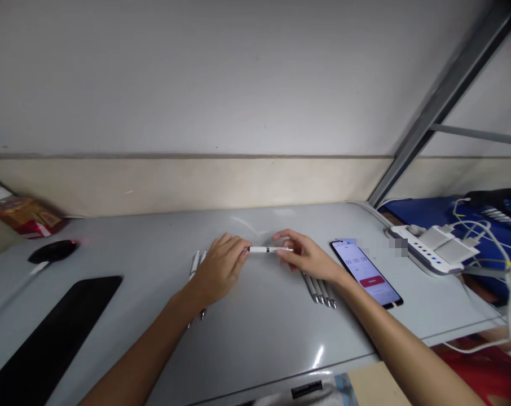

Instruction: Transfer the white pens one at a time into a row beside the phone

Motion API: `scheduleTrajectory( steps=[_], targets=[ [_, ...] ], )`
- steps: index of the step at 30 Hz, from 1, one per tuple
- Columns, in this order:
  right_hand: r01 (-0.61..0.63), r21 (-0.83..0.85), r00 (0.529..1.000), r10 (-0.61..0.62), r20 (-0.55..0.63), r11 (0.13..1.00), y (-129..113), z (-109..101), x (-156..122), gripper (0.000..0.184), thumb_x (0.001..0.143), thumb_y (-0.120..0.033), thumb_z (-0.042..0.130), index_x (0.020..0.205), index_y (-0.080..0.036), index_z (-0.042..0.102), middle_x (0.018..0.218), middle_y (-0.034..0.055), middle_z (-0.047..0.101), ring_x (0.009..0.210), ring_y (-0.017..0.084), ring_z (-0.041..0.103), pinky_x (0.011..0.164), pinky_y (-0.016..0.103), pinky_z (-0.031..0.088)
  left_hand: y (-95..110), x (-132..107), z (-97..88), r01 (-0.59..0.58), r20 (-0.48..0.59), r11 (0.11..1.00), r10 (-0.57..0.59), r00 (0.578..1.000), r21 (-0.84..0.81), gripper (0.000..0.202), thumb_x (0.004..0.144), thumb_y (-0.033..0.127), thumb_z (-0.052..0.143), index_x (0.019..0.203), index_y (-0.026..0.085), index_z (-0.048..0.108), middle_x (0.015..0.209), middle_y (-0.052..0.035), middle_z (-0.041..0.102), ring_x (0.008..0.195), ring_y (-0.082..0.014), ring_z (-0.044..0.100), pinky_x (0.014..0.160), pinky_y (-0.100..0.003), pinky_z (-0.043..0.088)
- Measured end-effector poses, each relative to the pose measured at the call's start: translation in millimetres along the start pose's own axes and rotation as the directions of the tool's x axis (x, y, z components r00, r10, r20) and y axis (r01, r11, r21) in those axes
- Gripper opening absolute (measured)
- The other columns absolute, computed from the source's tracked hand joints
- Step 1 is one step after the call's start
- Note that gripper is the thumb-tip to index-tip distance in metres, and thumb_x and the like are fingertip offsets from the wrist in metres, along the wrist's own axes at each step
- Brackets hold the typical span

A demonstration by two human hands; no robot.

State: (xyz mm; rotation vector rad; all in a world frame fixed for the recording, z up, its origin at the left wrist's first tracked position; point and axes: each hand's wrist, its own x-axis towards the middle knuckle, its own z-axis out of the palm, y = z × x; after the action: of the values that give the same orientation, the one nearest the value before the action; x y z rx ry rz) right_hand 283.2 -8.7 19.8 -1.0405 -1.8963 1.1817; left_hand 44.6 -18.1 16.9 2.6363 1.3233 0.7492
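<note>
A white pen with dark bands lies level between my two hands, just above the desk. My left hand is closed on its left end, fingers and thumb together. Around the slimmer right end curls my right hand, thumb against it and index finger arched a little above. Part of that grip is blurred. Several grey-and-white pens lie side by side beneath my right hand, their upper ends hidden by it. More pens lie partly covered behind my left hand and wrist.
A phone showing a timer lies right of my right hand. Beyond it is a white power strip with plugs and cables. On the left are a black flat object, a dark oval device with a cable, and a bottle.
</note>
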Motion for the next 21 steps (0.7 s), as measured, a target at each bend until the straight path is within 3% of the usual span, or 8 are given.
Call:
scheduleTrajectory(
  steps=[2, 5, 7, 10, 12, 14, 18, 21],
  targets=[
    [0.022, 0.014, 0.999, -0.023, 0.022, 1.0, -0.8, -0.4, -0.3, 0.031, 0.082, -0.04, 0.063, 0.105, -0.02, 0.055, 0.065, -0.0047, 0.055, 0.05, 0.009, 0.049, 0.049, 0.02, 0.039, -0.2, 0.0, 0.0, 0.002, 0.0, 1.0, -0.002, 1.0, -0.002, 0.025, 0.097, 0.026, 0.031, 0.099, 0.021, 0.056, 0.09, -0.0037, 0.06, 0.087, -0.0194, 0.048, 0.08, -0.035, 0.037],
    [-0.038, 0.012, 0.995, 0.037, 0.092, 0.999, -2.2, -1.0, -0.4, 0.03, 0.091, -0.045, 0.047, 0.094, -0.017, 0.058, 0.063, -0.0016, 0.059, 0.049, 0.01, 0.051, 0.047, 0.021, 0.039, -1.2, 0.2, -0.2, 0.001, 0.006, 1.0, -0.001, 1.0, -0.001, 0.025, 0.097, 0.026, 0.032, 0.1, 0.021, 0.056, 0.09, -0.0034, 0.06, 0.087, -0.0193, 0.048, 0.08, -0.035, 0.037],
    [-0.042, 0.013, 0.997, 0.041, 0.065, 0.999, -2.3, -0.9, -0.2, 0.034, 0.092, -0.047, 0.044, 0.098, -0.017, 0.059, 0.066, -0.0002, 0.06, 0.051, 0.01, 0.053, 0.047, 0.021, 0.04, -1.8, 0.4, -0.5, -0.001, 0.0, 1.0, 0.001, 1.0, 0.002, 0.025, 0.097, 0.026, 0.032, 0.101, 0.021, 0.056, 0.091, -0.0037, 0.061, 0.087, -0.0193, 0.048, 0.081, -0.036, 0.037],
    [0.03, -0.015, 1.0, -0.03, -0.008, 0.999, -0.8, -0.1, 0.3, 0.034, 0.085, -0.044, 0.059, 0.109, -0.02, 0.055, 0.07, -0.0021, 0.06, 0.054, 0.01, 0.054, 0.049, 0.021, 0.041, -1.7, 0.5, -1.0, 0.003, -0.012, 1.0, -0.003, 1.0, 0.0, 0.026, 0.096, 0.027, 0.032, 0.099, 0.021, 0.057, 0.09, -0.004, 0.061, 0.085, -0.0193, 0.048, 0.08, -0.036, 0.037],
    [0.03, -0.058, 1.0, -0.03, 0.0, 0.998, 0.6, 0.7, 0.2, 0.028, 0.089, -0.044, 0.053, 0.097, -0.018, 0.059, 0.064, -0.0022, 0.058, 0.051, 0.01, 0.052, 0.05, 0.021, 0.04, -1.2, 0.4, -1.5, 0.006, -0.013, 1.0, -0.006, 1.0, -0.007, 0.026, 0.096, 0.027, 0.032, 0.099, 0.021, 0.057, 0.09, -0.004, 0.061, 0.085, -0.0192, 0.048, 0.08, -0.036, 0.038],
    [0.009, -0.103, 1.0, -0.008, 0.009, 0.995, 1.1, 1.3, -0.2, 0.035, 0.094, -0.045, 0.041, 0.087, -0.017, 0.061, 0.058, -0.0015, 0.056, 0.049, 0.01, 0.051, 0.051, 0.022, 0.04, -0.7, 0.2, -2.1, 0.004, -0.014, 1.0, -0.004, 1.0, -0.013, 0.026, 0.096, 0.026, 0.032, 0.1, 0.021, 0.057, 0.09, -0.0038, 0.061, 0.085, -0.0192, 0.048, 0.08, -0.035, 0.038],
    [0.101, -0.161, 0.995, -0.1, 0.013, 0.982, -1.9, 2.1, -1.5, 0.026, 0.085, -0.038, 0.059, 0.105, -0.021, 0.058, 0.07, -0.002, 0.058, 0.059, 0.012, 0.052, 0.055, 0.022, 0.04, -1.1, 0.2, -2.9, -0.003, 0.0, 1.0, 0.003, 1.0, -0.008, 0.025, 0.096, 0.026, 0.033, 0.1, 0.021, 0.057, 0.09, -0.0034, 0.061, 0.086, -0.0192, 0.048, 0.079, -0.035, 0.037],
    [0.091, -0.194, 0.996, -0.085, 0.039, 0.977, -3.6, 2.5, -1.4, 0.023, 0.093, -0.038, 0.047, 0.093, -0.02, 0.06, 0.062, -0.0026, 0.054, 0.056, 0.011, 0.049, 0.056, 0.023, 0.039, -1.7, 0.4, -2.5, -0.005, 0.024, 1.0, 0.005, 1.0, -0.011, 0.025, 0.096, 0.027, 0.033, 0.099, 0.022, 0.057, 0.09, -0.0029, 0.06, 0.085, -0.019, 0.047, 0.079, -0.035, 0.036]
  ],
)
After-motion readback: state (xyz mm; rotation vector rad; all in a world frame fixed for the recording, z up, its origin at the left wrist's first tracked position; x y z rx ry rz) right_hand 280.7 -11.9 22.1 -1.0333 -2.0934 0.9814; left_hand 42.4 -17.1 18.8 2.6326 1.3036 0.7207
